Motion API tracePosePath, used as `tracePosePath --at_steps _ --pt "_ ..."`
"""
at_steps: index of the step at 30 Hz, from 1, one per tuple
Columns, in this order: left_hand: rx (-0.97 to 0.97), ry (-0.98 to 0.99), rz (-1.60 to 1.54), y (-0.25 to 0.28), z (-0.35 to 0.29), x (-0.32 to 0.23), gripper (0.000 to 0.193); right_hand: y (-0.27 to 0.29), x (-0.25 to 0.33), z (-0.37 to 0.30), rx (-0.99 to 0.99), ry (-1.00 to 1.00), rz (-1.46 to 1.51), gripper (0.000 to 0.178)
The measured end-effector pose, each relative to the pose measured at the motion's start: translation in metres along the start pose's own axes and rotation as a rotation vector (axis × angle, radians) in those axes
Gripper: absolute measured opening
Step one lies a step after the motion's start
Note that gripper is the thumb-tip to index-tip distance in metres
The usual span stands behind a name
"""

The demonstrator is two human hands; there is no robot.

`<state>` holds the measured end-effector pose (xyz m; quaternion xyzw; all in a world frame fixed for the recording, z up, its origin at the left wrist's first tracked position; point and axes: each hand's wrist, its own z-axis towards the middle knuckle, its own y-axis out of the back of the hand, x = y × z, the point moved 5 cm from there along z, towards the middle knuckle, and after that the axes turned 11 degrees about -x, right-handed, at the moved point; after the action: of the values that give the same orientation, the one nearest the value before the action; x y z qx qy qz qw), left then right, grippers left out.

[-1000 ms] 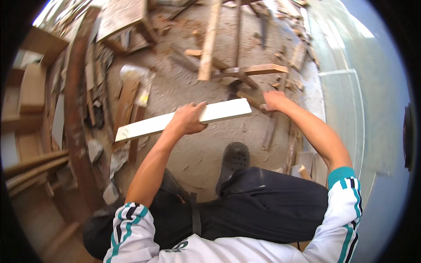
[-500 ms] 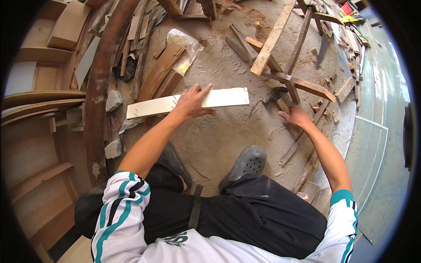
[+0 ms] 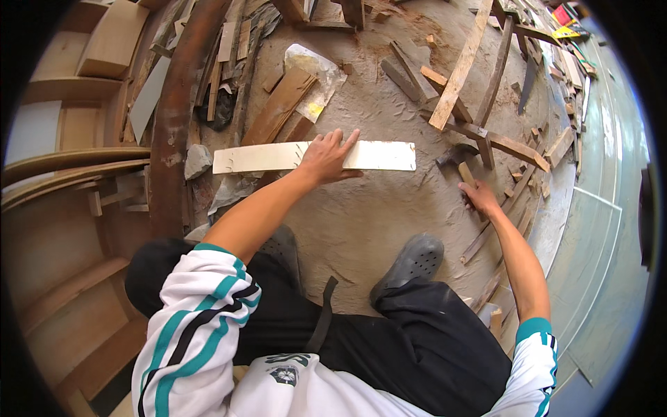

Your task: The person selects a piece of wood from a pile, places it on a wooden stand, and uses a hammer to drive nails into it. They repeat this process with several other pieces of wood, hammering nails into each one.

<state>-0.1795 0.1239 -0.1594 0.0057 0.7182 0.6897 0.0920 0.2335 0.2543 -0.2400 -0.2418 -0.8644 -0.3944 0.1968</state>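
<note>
A long pale board lies crosswise in front of me, with several nails bent along its left part and nail tips at its right end. My left hand holds it right of the middle, fingers across the top and thumb at the near edge. To the right, my right hand is closed around the wooden handle of a hammer. The dark hammer head is low over the ground, close to a wooden frame; whether it touches the ground I cannot tell.
A frame of nailed wooden strips stands at the right, with wood scraps around it. Brown planks and a plastic sheet lie beyond the board. Wooden cabinets line the left; glass panes lie far right. My shoe is nearby.
The view has shifted, so the scene sits farther right. The board has turned slightly and lies more level across the view. Both hands keep their holds.
</note>
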Motion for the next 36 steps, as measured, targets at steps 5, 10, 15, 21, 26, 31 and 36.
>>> tracePosePath --at_steps 5,10,15,21,26,31,36 --pt "0.141 -0.070 0.085 -0.005 -0.009 0.040 0.093 -0.008 0.023 -0.021 -0.165 0.144 -0.274 0.054" --pt "0.227 -0.107 0.111 0.005 -0.017 0.078 0.090 -0.037 0.018 -0.042 -0.339 0.082 -0.646 0.052" --pt "0.150 -0.096 0.020 0.010 -0.040 0.117 0.081 -0.072 0.067 -0.073 -0.284 0.017 -0.969 0.054" --pt "0.231 -0.040 0.011 -0.004 -0.036 0.114 0.082 -0.121 0.130 -0.091 -0.199 0.241 -1.031 0.048" --pt "0.102 0.023 -0.062 -0.006 -0.044 0.130 0.080 -0.210 0.194 -0.114 0.299 0.375 -1.104 0.038" --pt "0.174 0.038 -0.008 -0.016 -0.030 0.113 0.081 -0.256 0.230 -0.134 0.302 0.407 -0.892 0.046" --pt "0.150 0.085 -0.014 -0.004 -0.034 0.124 0.079 -0.287 0.262 -0.138 0.145 0.340 -0.495 0.055"
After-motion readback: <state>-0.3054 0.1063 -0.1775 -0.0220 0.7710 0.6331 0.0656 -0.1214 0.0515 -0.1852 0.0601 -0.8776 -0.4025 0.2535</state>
